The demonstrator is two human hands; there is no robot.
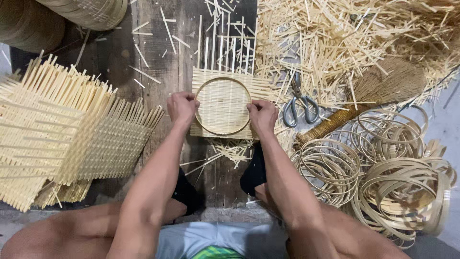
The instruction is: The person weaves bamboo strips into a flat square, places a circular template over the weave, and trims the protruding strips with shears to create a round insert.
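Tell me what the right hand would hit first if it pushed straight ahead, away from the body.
The right hand points up the picture along the round bamboo hoop. It would likely first meet the square woven bamboo mat under that hoop, then the loose cut strips. Depth is unclear.

A round bamboo hoop (223, 106) lies flat on a pale square woven mat (225, 84) on the wooden floor.

From my feed the light is soft and even, falling from above, so shadows stay faint; I see only a small dark patch under the forearms. The pale bamboo strips (335, 33) top right look slightly washed out. Focus is sharp centrally, with mild bending and softness toward the corners
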